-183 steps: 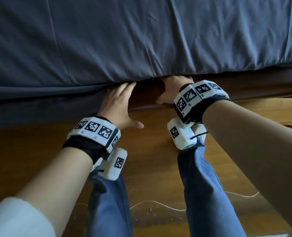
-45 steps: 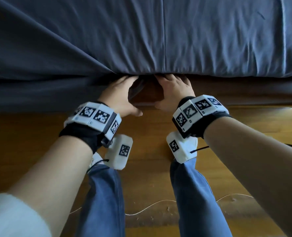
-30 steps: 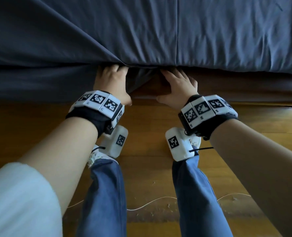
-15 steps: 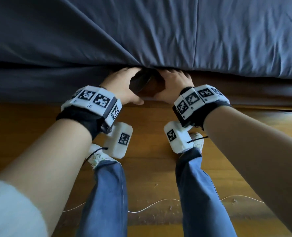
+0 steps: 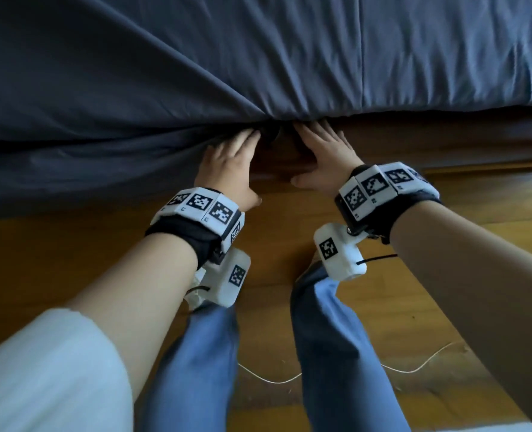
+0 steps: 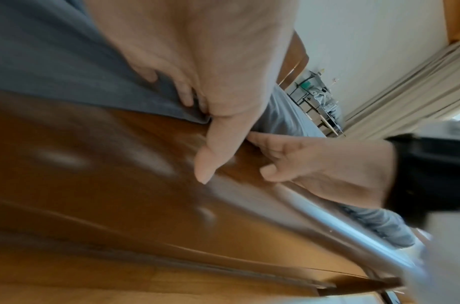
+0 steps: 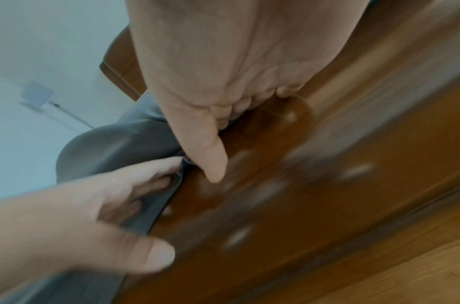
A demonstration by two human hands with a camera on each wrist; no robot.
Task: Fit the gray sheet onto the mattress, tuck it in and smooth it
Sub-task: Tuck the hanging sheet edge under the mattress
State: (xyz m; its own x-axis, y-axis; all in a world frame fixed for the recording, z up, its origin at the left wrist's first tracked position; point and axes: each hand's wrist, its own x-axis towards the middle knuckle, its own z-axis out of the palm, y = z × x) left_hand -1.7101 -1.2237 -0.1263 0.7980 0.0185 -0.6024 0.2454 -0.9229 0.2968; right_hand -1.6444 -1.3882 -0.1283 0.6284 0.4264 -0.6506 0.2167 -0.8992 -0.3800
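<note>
— What lies nearest, at the bottom of the head view?

— A wooden floor (image 5: 87,254) with a thin white cord (image 5: 267,379) snaking across it, and the person's blue trouser legs (image 5: 330,353) at lower centre. A white sleeve (image 5: 46,369) fills the lower left corner.

— And the room?

— The left wrist view shows a pale wall and beige curtains (image 6: 405,86) at the upper right, with a metal rack (image 6: 317,98) far off. The right wrist view shows a white wall with a small white box (image 7: 35,95) at the left.

— What stands between floor and bedding?

— A dark polished wooden bed frame (image 5: 445,141), running across the middle of the frame, with both wrists and their marker bands in front of it.

— Where is the gray sheet?

— The gray sheet (image 5: 258,51) covers the mattress across the whole upper half. On the left it hangs loose over the frame; on the right its edge is already under the mattress. Folds converge at centre, where the hands meet.

— The grip of each hand?

— The left hand (image 5: 227,163) has straight fingers pressing the hanging cloth in toward the gap, thumb out, grasping nothing. The right hand (image 5: 323,154) lies flat on the frame, fingertips reaching under the mattress edge, thumb spread, also released.
</note>
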